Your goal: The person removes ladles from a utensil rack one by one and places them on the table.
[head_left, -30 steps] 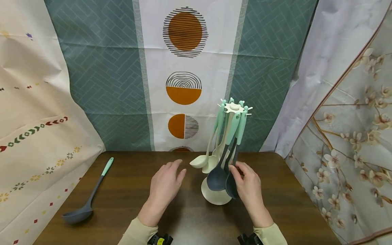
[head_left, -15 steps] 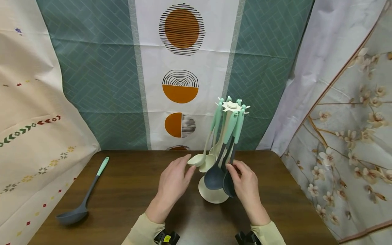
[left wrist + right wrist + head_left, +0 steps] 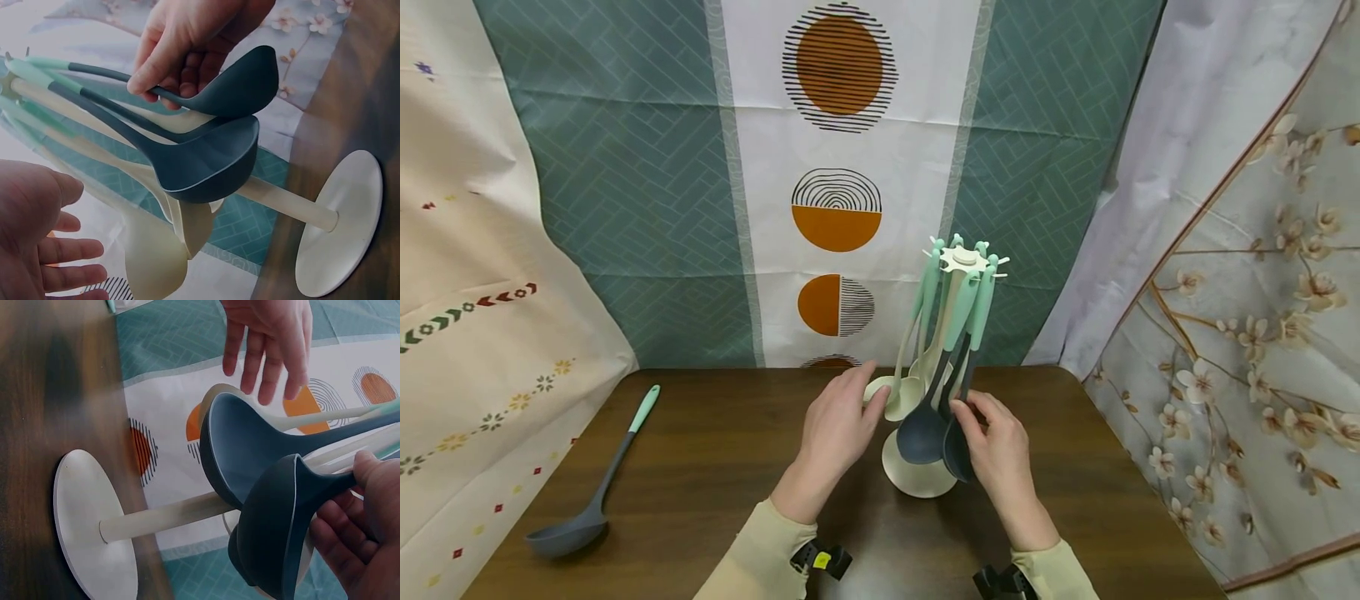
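Note:
A cream utensil stand with a round base (image 3: 917, 481) and a hooked top (image 3: 964, 260) holds several mint-handled utensils. My right hand (image 3: 997, 442) pinches the shaft of a dark blue-grey ladle (image 3: 269, 531) hanging on its right side, just above the bowl. Beside it, another dark ladle (image 3: 921, 435) hangs at the front. My left hand (image 3: 841, 417) is at the stand's left, fingers extended and holding nothing. In the left wrist view it shows a gap from the nearest cream spoon-like utensil (image 3: 155, 259); in the head view it overlaps that bowl.
A loose dark ladle (image 3: 571, 533) with a mint handle lies at the left of the brown wooden table (image 3: 715, 467). A patterned cloth (image 3: 838, 208) hangs behind the table, with floral fabric (image 3: 1247, 375) on the right and cream fabric (image 3: 497, 333) on the left.
My left hand has moved right and slightly up to the cream utensils. My right hand keeps its pinch on the ladle. The head view has shifted slightly.

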`<state>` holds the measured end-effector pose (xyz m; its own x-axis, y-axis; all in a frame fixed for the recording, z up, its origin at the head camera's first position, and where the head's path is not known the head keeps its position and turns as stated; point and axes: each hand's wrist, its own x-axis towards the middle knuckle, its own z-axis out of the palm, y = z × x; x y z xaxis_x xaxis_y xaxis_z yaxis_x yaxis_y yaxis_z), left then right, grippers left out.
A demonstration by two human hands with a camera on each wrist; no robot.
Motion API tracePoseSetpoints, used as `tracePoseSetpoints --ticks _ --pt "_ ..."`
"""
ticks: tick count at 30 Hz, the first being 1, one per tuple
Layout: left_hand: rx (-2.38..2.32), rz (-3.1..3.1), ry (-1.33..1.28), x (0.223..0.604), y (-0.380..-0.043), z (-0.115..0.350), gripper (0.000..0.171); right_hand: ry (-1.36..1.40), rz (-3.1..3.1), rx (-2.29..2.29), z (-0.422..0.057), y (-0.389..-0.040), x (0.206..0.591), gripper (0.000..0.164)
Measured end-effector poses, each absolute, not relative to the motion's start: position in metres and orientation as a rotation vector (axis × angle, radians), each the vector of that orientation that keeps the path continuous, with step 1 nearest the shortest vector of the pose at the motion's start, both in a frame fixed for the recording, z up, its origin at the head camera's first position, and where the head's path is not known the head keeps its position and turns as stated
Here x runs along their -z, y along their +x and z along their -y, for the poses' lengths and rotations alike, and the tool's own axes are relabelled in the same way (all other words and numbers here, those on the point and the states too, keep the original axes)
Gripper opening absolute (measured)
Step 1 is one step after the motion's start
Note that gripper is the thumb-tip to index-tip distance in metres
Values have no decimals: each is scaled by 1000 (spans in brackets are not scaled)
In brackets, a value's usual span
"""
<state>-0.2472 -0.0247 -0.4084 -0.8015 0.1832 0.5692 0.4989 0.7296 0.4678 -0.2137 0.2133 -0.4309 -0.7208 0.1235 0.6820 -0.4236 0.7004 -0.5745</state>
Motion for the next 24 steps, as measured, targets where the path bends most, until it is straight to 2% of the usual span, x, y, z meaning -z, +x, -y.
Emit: tracePoseSetpoints --ticks 14,24 --pt "979 2492 -539 391 -269 6 46 262 2151 -908 -214 -216 431 9" --pt "1056 2512 -565 394 -277 -2 42 241 2171 -928 -212 -214 432 8"
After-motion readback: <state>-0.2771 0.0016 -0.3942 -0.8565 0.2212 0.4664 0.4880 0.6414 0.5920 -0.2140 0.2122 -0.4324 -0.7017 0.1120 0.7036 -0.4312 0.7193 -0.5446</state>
